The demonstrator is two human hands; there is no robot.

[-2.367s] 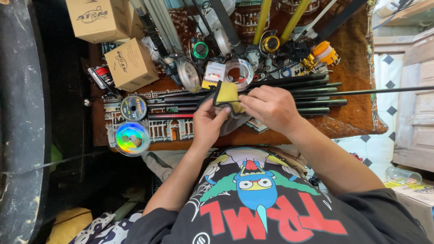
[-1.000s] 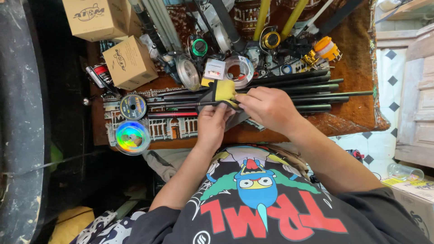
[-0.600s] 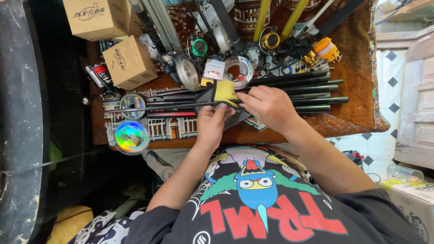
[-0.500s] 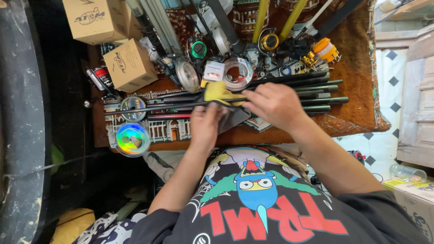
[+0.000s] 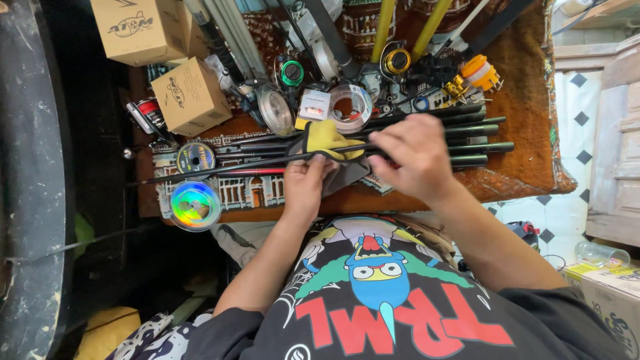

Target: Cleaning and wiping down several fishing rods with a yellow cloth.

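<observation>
Change: in the pictures from a moment ago the yellow cloth sat bunched between both hands with the right hand closed over it — now the right hand has slid off toward the bench's right edge and the cloth shows in full, draped over the rod.
What that means: the work looks like wiping a rod section, and judging by the shift the cloth has been re-gripped for another pass rather than put down.
Left hand: the left hand is clenched from below on the cloth and the thin dark rod running through it, thumb up over the fold.
Right hand: curled over the same rod just to the right of the cloth; its fingers hide the contact, so I cannot tell whether it pinches the rod or only steadies it.
Where the rod is: held just above the bench near its front edge, about midway along, in front of the bundle of dark rod sections that lies on the rust-brown mat.
Long axis: almost parallel to the front edge — left to right, with the left end a little nearer the person.
Which way it points: the thin end runs out past the bench's left edge, beyond the iridescent line spool; the thicker part goes under the right hand toward the bundle.
Nearby: cardboard boxes at the back left corner; a clear spool behind the cloth.
</observation>
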